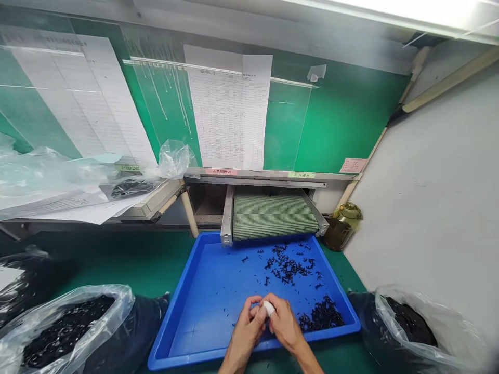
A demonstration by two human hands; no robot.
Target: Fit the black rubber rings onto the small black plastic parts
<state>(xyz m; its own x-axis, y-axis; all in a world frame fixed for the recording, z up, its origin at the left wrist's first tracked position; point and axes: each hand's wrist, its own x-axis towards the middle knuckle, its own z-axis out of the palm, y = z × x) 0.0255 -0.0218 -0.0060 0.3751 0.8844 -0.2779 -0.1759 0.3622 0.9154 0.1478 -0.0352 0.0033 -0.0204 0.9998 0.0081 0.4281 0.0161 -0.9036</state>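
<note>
My left hand (246,324) and my right hand (284,323) meet over the near part of a blue plastic tray (195,306). Their fingers are curled and pressed together in a pinch. A white wrapping covers one fingertip (268,308) of my right hand. What the fingers hold is too small to make out. Small black parts (288,266) lie scattered in the tray's far half. A denser heap of them (322,316) sits in the near right corner, just right of my right hand.
A green mesh conveyor (273,215) ends over the tray's far edge. Clear bags of black parts stand at the lower left (66,324) and lower right (409,322). A yellowish bottle (343,223) stands right of the conveyor. Papers hang on the green back panel (343,119).
</note>
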